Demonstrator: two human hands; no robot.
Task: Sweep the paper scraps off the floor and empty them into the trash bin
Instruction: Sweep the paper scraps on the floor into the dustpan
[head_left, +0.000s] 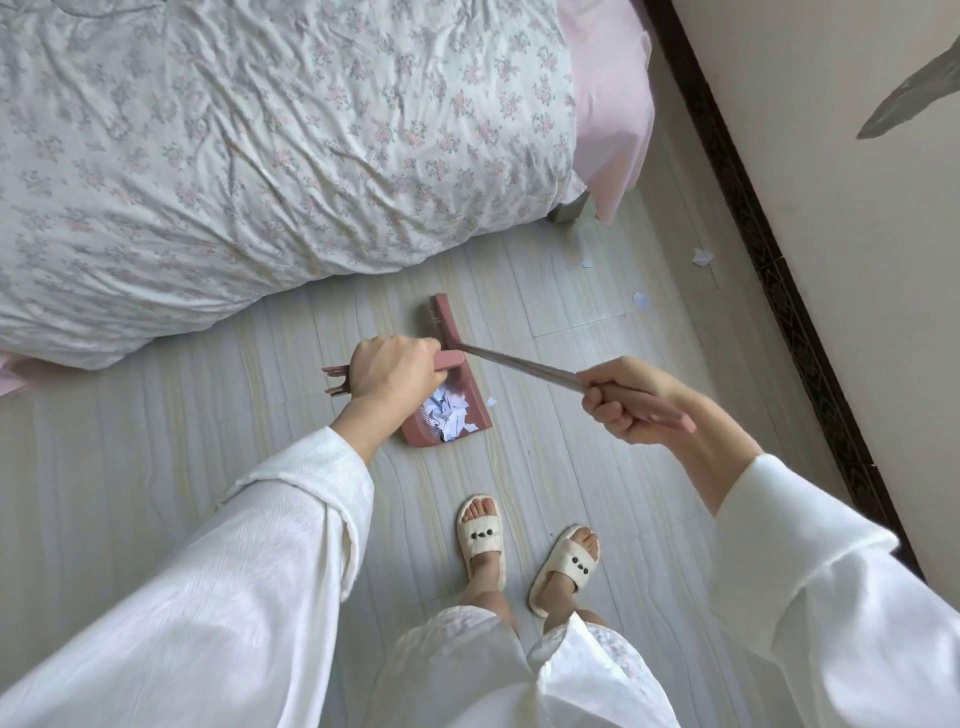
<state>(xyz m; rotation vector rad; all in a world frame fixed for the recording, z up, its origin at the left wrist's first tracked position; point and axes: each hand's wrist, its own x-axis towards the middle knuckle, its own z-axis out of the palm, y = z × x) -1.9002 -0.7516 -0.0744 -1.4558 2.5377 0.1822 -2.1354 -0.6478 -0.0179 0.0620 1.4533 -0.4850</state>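
Left hand (390, 370) fingers curled round the pink dustpan handle (451, 360); right hand (626, 399) fingers clenched on the broom handle (524, 367). Paper scraps (451, 415) heaped in the dustpan (470, 402) on the floor (156, 441) (a few loose by the bed (260, 130)), broom head (440, 318) just beyond.

The pink plastic dustpan (423, 421) stands on the pale wood-plank floor (156, 441), just ahead of the person's two slippered feet (480, 535). White paper scraps (449, 413) lie heaped inside it. The pink-headed broom (447, 325) rests on the floor behind the dustpan, its handle running right. The bed with floral quilt (260, 130) lies further behind, to the left. Loose paper scraps (641, 300) lie on the floor to the right, near the wall's dark skirting board (753, 234).
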